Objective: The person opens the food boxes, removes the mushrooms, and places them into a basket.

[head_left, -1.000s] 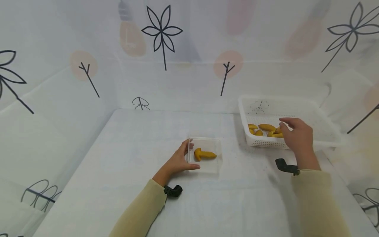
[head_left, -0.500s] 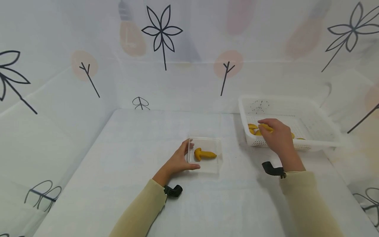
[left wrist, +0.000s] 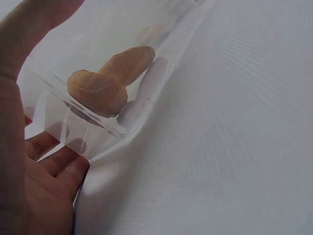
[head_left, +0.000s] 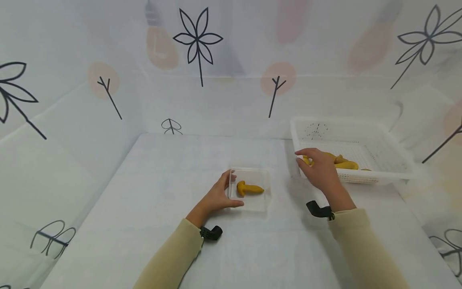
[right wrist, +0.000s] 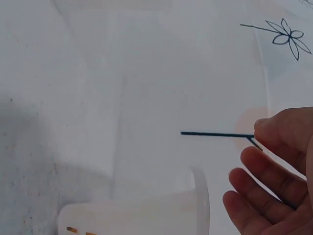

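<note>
In the head view my left hand (head_left: 217,194) grips the left side of a clear plastic box (head_left: 255,205), thumb at the near side and fingers at the far side. Inside it lies a yellow, mushroom-shaped piece (head_left: 250,188). The left wrist view shows this piece (left wrist: 100,90) through the transparent wall, looking browner, with the left hand's fingers (left wrist: 61,164) against the box. My right hand (head_left: 319,168) hovers over the left front rim of a white basket (head_left: 390,175). Its fingers (right wrist: 257,205) are loosely bent, and nothing shows between thumb and fingertips in the right wrist view.
Several yellow pieces (head_left: 346,165) lie in the basket, partly hidden behind my right hand. A white cloth covers the table (head_left: 173,168). Behind it and at both sides hangs a pale printed curtain (head_left: 231,100).
My right hand has moved left across the basket to its left rim, bringing more of the yellow pieces into view on its right. The left hand and clear box have stayed in place.
</note>
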`<act>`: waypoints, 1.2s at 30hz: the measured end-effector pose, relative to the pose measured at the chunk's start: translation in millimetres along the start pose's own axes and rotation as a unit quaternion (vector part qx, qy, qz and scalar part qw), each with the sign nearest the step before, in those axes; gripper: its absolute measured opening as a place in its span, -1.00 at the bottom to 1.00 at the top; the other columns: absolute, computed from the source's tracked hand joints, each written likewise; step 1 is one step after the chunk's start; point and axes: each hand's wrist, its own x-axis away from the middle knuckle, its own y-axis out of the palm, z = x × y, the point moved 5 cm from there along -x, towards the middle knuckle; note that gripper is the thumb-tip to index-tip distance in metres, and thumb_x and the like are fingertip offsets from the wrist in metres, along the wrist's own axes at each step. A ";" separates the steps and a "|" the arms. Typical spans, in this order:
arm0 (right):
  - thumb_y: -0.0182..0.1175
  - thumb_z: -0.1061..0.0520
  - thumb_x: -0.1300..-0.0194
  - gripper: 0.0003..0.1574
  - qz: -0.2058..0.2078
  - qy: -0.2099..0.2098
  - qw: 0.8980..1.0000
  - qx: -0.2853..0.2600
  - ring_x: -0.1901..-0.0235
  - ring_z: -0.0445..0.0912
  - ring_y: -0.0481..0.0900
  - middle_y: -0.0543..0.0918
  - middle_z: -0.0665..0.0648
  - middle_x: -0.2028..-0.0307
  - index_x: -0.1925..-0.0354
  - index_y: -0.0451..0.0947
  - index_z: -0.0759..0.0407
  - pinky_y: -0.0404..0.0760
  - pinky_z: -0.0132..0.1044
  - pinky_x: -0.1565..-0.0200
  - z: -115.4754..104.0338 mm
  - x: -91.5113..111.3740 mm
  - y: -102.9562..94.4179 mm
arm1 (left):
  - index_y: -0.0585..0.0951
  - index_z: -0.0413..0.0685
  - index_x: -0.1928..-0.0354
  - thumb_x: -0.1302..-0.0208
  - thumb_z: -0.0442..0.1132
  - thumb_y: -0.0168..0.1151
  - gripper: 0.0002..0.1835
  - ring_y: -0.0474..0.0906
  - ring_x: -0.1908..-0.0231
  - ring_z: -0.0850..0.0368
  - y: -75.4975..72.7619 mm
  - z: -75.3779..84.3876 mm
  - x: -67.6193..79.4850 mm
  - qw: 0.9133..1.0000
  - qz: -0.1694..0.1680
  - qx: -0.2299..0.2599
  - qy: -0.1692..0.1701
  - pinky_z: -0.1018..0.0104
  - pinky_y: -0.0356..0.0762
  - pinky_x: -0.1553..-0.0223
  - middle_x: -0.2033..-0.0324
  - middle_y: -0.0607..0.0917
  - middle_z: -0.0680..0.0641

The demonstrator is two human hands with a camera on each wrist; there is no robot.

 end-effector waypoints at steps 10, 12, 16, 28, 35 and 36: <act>0.16 0.09 -0.37 -0.69 -0.021 -0.032 0.999 0.003 -0.19 0.19 0.45 0.58 0.24 -0.14 -0.05 0.59 0.12 0.43 0.24 -0.20 -14.2 1.4 21.1 | 0.00 0.23 -0.48 0.15 0.03 0.59 0.20 0.22 -0.42 0.02 0.3 -1.3 0.1 1.000 -0.001 0.001 0.000 0.10 0.19 -0.44 -0.40 0.30 -0.03; 0.16 0.08 -0.37 -0.69 -0.028 -0.036 0.999 0.004 -0.19 0.19 0.45 0.58 0.23 -0.14 -0.04 0.59 0.11 0.42 0.24 -0.20 -16.8 2.4 25.0 | -0.01 0.23 -0.48 0.15 0.03 0.59 0.20 0.23 -0.42 0.02 0.4 -1.5 0.0 1.000 -0.001 0.001 0.001 0.10 0.19 -0.44 -0.40 0.30 -0.03; 0.18 0.07 -0.36 -0.69 -0.037 -0.047 0.998 0.006 -0.17 0.17 0.47 0.59 0.20 -0.12 -0.03 0.59 0.10 0.47 0.21 -0.17 -22.7 4.1 31.3 | -0.01 0.22 -0.48 0.15 0.03 0.59 0.20 0.22 -0.42 0.03 0.5 -1.1 0.1 1.000 -0.001 0.001 0.003 0.11 0.19 -0.44 -0.40 0.29 -0.03; 0.23 0.08 -0.33 -0.68 -0.061 -0.080 0.995 -0.006 -0.10 0.12 0.55 0.61 0.15 -0.09 -0.04 0.60 0.08 0.59 0.09 -0.09 -42.3 9.0 42.5 | -0.01 0.21 -0.48 0.12 0.01 0.59 0.19 0.22 -0.42 0.03 0.0 1.8 1.6 1.000 -0.001 0.003 0.006 0.11 0.19 -0.44 -0.39 0.30 -0.03; 0.25 0.07 -0.31 -0.66 -0.078 -0.093 0.992 -0.011 -0.10 0.09 0.55 0.62 0.13 -0.09 -0.05 0.61 0.05 0.58 0.08 -0.11 -53.4 13.4 51.1 | 0.00 0.21 -0.48 0.13 0.01 0.59 0.19 0.22 -0.42 0.03 -0.5 2.7 1.7 1.000 -0.001 0.006 0.004 0.11 0.18 -0.45 -0.39 0.31 -0.03; 0.26 0.07 -0.31 -0.66 -0.080 -0.097 0.992 -0.013 -0.10 0.09 0.55 0.62 0.12 -0.09 -0.05 0.61 0.05 0.59 0.07 -0.11 -54.8 13.8 52.0 | 0.00 0.21 -0.48 0.12 0.01 0.59 0.19 0.22 -0.42 0.03 -0.6 2.4 1.5 1.000 -0.001 0.007 0.004 0.11 0.18 -0.45 -0.39 0.31 -0.03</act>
